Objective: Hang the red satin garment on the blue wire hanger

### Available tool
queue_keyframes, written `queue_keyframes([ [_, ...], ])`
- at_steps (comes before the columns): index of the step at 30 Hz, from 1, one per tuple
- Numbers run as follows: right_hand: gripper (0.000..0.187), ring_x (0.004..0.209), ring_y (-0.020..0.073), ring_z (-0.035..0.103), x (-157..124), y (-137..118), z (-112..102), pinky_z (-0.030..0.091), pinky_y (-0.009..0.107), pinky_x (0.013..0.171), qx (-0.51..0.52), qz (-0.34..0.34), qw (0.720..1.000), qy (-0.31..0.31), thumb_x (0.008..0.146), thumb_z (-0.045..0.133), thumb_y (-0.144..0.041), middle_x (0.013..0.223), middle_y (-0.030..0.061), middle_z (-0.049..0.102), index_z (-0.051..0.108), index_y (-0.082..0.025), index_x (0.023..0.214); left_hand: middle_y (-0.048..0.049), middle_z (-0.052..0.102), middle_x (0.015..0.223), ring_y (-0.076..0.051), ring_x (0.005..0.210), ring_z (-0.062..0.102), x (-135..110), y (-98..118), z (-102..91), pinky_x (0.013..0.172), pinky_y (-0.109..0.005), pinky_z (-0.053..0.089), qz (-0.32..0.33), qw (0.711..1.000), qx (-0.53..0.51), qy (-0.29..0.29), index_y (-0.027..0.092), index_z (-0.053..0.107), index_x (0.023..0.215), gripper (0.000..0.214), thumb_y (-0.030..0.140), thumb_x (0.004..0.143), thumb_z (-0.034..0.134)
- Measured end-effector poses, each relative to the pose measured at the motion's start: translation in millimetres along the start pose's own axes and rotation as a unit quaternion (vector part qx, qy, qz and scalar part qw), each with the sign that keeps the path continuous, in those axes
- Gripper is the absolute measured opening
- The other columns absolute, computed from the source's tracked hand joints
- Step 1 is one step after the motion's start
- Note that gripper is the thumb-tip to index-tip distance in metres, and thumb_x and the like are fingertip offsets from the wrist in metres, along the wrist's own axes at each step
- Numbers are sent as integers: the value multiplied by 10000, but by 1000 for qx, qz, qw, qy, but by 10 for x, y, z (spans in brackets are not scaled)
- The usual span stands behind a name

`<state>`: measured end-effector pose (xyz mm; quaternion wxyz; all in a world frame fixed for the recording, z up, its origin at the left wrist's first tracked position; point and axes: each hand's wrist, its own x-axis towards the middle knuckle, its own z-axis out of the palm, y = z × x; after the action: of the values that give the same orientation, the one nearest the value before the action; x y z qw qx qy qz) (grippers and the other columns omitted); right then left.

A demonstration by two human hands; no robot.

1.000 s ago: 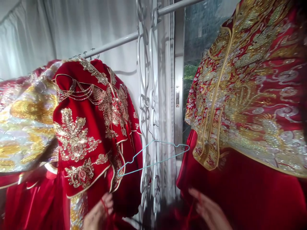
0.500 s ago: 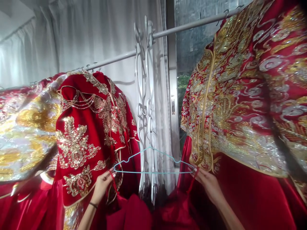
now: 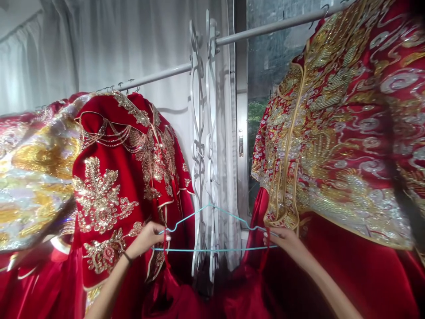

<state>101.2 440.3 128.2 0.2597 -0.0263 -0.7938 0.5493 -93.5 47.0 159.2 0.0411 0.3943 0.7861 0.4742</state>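
A light-blue wire clothes hanger (image 3: 210,205) with a metal hook spans the space between my hands. My left hand (image 3: 148,238) grips its left end, where a thin red strap (image 3: 165,248) loops over the wire. At the opposite end my right hand (image 3: 282,239) pinches the hanger beside a second red strap (image 3: 265,257). Both straps run down to a dark red garment (image 3: 199,301) that hangs below, its lower part out of frame. A dark band circles my left wrist.
Left hangs a red jacket (image 3: 133,133) with gold embroidery; right, a heavily beaded red and gold jacket (image 3: 318,133) over a red skirt. White scrolled rack posts (image 3: 198,146) stand between them, carrying rails (image 3: 279,24). Behind are grey curtains (image 3: 133,40) and a window (image 3: 265,57).
Both hands have shifted slightly inward along the hanger. The straps now sit further in on its wire, and the view has tilted a little.
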Motion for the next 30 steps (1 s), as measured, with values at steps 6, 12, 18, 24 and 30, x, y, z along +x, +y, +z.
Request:
queue_keyframes([
  [6, 367, 550, 154, 537, 140, -109, -34, 417, 262, 563, -35, -7, 996, -87, 653, 626, -508, 573, 20, 622, 671, -146, 617, 9, 572, 513, -120, 504, 537, 94, 69, 140, 514, -228, 417, -28, 999, -16, -11, 129, 582, 600, 267, 383, 671, 619],
  [12, 289, 514, 127, 493, 377, -440, 131, 357, 227, 526, -141, -61, 966, -208, 724, 545, -371, 509, -17, 573, 638, -150, 563, 38, 513, 476, -109, 468, 508, 155, 91, 216, 488, -219, 395, 0, 999, 28, -24, 160, 502, 551, 288, 393, 699, 588],
  [18, 220, 531, 163, 543, 377, -365, 260, 393, 249, 525, -287, -76, 940, -167, 732, 478, -280, 536, 1, 588, 623, -161, 616, -28, 635, 722, -156, 682, 576, 103, -36, 308, 662, -264, 456, 42, 986, 152, 55, 151, 612, 809, 241, 351, 779, 480],
  [24, 459, 1121, 257, 507, 74, -148, 186, 368, 390, 961, -352, -176, 919, 21, 724, 499, -280, 1217, 74, 570, 550, -210, 1176, -122, 528, 1252, -236, 1185, 463, -264, -121, 408, 1001, -391, 360, 44, 949, 219, 222, 180, 469, 1208, 434, 317, 798, 422],
  [30, 377, 976, 261, 594, -564, 652, 369, 434, 382, 888, -322, -63, 914, 240, 784, 399, -408, 1052, 117, 642, 613, -190, 1006, -157, 663, 911, -304, 878, 638, -853, -240, 827, 732, -397, 473, -262, 910, 312, 73, 147, 580, 983, 359, 397, 802, 398],
])
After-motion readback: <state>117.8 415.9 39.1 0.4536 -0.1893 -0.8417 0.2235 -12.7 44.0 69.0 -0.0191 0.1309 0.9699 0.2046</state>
